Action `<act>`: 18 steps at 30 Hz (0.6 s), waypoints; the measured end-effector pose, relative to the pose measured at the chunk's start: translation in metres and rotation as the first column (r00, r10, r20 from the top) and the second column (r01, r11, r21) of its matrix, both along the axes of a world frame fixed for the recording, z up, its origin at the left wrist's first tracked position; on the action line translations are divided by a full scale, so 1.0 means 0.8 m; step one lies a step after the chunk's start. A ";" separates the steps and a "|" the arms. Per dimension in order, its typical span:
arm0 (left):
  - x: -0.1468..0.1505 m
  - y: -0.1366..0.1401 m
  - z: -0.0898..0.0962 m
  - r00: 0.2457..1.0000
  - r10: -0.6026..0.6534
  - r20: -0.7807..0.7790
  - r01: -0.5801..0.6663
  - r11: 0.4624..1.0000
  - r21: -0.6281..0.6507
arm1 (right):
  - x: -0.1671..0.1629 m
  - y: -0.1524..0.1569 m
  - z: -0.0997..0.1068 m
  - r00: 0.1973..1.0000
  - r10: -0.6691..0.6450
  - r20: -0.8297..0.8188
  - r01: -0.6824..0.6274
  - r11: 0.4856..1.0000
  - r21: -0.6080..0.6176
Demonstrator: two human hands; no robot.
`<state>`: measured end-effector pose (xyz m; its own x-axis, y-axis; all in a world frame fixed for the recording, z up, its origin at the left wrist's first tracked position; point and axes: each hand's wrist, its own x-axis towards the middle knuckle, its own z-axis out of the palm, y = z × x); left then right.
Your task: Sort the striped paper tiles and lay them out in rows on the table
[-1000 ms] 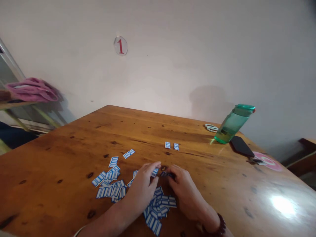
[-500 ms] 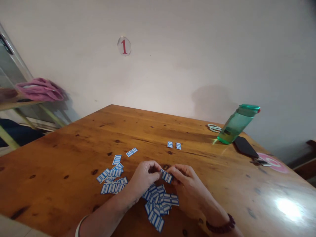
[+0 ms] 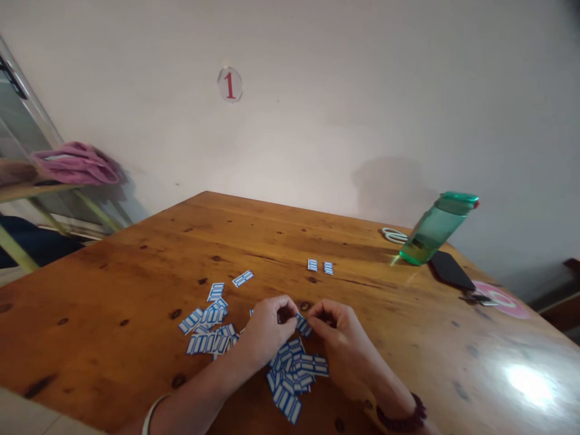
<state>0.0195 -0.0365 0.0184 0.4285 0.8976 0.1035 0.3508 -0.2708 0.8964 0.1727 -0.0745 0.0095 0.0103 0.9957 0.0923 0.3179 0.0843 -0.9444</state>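
Note:
Between my two hands is a small blue-and-white label sheet, pinched at its edges by fingers of both. My left hand grips its left side with thumb and forefinger. On the right side my right hand pinches it the same way. Just below lies a heap of similar label sheets, partly behind my left hand. A looser pile of label sheets spreads left of my left forearm. One single sheet lies beyond that pile, and two smaller pieces sit side by side farther back.
A green water bottle stands at the back right of the wooden table, near a coiled white cable. Beside it are a black phone and a pink disc. Pink cloth rests on another table.
My fingertips have drawn closer together over the label sheet, so less of it shows. My view has shifted very slightly; the piles look the same.

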 end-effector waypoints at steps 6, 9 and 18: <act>0.002 -0.003 -0.007 0.998 0.036 -0.048 -0.031 0.994 0.102 | -0.007 -0.004 0.008 0.983 -0.009 0.181 -0.007 0.996 0.085; 0.003 0.000 -0.006 0.997 -0.009 0.074 0.011 0.999 -0.033 | -0.006 -0.003 0.006 0.998 0.022 0.056 -0.021 1.000 -0.017; 0.003 -0.002 0.009 0.932 -0.050 0.358 0.172 0.933 -0.317 | -0.009 -0.001 0.002 0.731 -0.117 -0.672 -0.045 0.975 -0.219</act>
<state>0.0216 -0.0385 0.0255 0.5206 0.8528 -0.0399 -0.0049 0.0497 0.9988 0.1658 -0.0757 0.0114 0.0258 0.9869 -0.1592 -0.4140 -0.1344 -0.9003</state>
